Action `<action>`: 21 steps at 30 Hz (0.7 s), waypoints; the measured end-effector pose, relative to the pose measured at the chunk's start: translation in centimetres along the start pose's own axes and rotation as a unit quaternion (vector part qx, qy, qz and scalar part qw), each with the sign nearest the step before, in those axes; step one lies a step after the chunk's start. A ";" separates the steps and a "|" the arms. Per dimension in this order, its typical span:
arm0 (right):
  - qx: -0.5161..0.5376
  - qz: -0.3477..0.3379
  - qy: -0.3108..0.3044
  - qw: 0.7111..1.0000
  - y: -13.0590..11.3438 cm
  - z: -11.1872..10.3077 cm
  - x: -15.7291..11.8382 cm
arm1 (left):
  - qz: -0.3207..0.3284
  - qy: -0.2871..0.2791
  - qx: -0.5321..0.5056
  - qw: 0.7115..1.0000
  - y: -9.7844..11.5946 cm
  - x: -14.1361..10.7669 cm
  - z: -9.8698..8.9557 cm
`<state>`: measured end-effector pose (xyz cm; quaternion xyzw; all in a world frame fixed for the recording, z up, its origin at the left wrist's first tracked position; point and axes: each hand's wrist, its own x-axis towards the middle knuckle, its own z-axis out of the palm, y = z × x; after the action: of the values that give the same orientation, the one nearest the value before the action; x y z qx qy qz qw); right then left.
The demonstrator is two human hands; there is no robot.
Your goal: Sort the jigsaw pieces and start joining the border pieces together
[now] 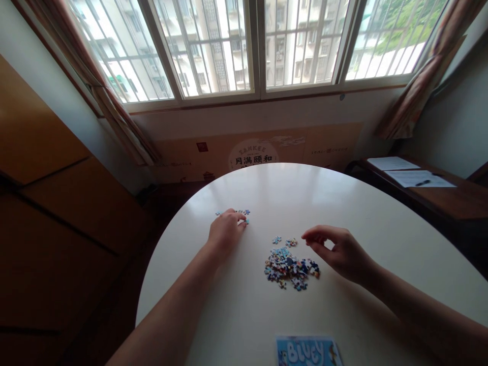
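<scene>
While a blue rectangular card [308, 351] reading "BLUEY" lies in front of the heap of colourful jigsaw pieces [290, 267], left of it the left hand [226, 229] pinches a blue piece [247, 221]; right of it, the right hand [341, 250] curls its fingers.

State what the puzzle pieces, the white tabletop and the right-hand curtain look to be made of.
Puzzle pieces: probably printed cardboard, going by their small interlocking shapes and multicoloured print; thin plastic isn't ruled out.
White tabletop: smooth and glossy, perhaps laminate or lacquered board, since it reflects window light; the core is hidden.
Right-hand curtain: woven fabric, it seems, hanging in soft gathered folds.
</scene>
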<state>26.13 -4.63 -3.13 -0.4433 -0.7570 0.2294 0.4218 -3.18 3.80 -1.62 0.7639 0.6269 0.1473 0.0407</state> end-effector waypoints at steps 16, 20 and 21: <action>-0.003 -0.008 0.004 1.000 -0.2 -0.1 0.1 | -0.018 0.015 0.013 1.000 0.0 0.6 0.9; -0.005 -0.013 0.005 1.000 -0.2 -0.1 0.1 | -0.015 0.019 0.008 1.000 0.1 0.7 1.0; -0.005 -0.013 0.006 1.000 -0.2 -0.1 0.1 | -0.015 0.019 0.008 1.000 0.1 0.7 1.0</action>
<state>26.12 -4.62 -2.90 -0.4374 -0.7612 0.2173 0.4267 -2.70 4.60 -2.40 0.7520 0.6398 0.1565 0.0246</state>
